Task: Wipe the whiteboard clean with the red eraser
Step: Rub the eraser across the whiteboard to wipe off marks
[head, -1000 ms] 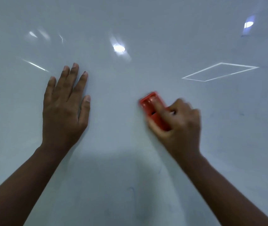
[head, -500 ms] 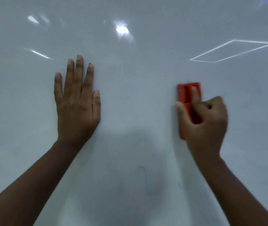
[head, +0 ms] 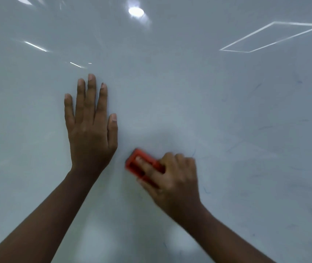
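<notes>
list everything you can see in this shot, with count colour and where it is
whiteboard: one, pale grey-white and glossy, fills the whole view
light reflections: several, white, along the top of the board; one is an outlined rectangle at upper right
faint marker traces: several, thin bluish, mostly on the right side and low centre
red eraser: one, red, blurred, low centre, against the board
left hand: one, flat on the board, fingers straight, left of the eraser
right hand: one, grips the eraser, low centre-right
</notes>
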### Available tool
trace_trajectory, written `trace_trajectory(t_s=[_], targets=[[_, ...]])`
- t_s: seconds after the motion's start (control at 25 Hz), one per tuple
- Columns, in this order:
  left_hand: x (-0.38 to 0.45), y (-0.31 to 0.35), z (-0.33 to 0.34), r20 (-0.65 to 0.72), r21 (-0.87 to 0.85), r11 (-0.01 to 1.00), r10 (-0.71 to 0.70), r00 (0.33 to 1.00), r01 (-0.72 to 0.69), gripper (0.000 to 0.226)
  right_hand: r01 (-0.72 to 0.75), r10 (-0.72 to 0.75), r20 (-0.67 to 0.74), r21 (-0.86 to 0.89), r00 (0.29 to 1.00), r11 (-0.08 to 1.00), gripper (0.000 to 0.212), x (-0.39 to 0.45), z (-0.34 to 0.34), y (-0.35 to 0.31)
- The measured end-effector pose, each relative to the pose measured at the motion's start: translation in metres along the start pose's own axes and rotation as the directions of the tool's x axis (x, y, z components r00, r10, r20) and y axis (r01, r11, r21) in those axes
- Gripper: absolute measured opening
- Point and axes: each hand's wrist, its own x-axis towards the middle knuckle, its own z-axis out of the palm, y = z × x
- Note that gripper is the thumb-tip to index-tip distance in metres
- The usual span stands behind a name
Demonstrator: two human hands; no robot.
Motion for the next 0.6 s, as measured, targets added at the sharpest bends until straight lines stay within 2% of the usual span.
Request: trace_trajectory(t_s=[0.12,0.24,0.36,0.44,0.52,0.6], targets=[[-0.024,0.002,0.0,-0.003,-0.034,0.999,0.01,1.0,-0.01,0.056,-0.229,0.224,-0.115,-0.03,0.968,0.973,0.045,0.019,-0.022,0.049],[-0.042,0.004,0.001,0.005,-0.048,0.999,-0.008,1.0,0.008,0.057,-0.471,0.471,-0.21,0.051,0.857,0.881,0.049,-0.001,-0.033,0.083],[-0.059,0.009,0.001,0.019,-0.05,0.999,-0.016,1.0,0.017,0.058,-0.61,0.63,-0.222,0.158,0.744,0.776,0.052,-0.034,-0.035,0.088],[-0.07,0.012,0.002,0.023,-0.041,0.999,-0.022,0.999,0.023,0.058,-0.664,0.689,-0.172,0.182,0.704,0.725,0.055,-0.043,-0.035,0.081],[-0.075,0.015,0.003,0.02,-0.03,0.999,-0.034,0.999,0.034,0.058,-0.637,0.653,-0.122,0.149,0.747,0.756,0.055,-0.041,-0.032,0.062],[-0.076,0.015,0.003,0.023,-0.029,0.999,-0.042,0.999,0.043,0.058,-0.519,0.523,-0.058,0.074,0.85,0.852,0.054,-0.04,-0.018,0.03]])
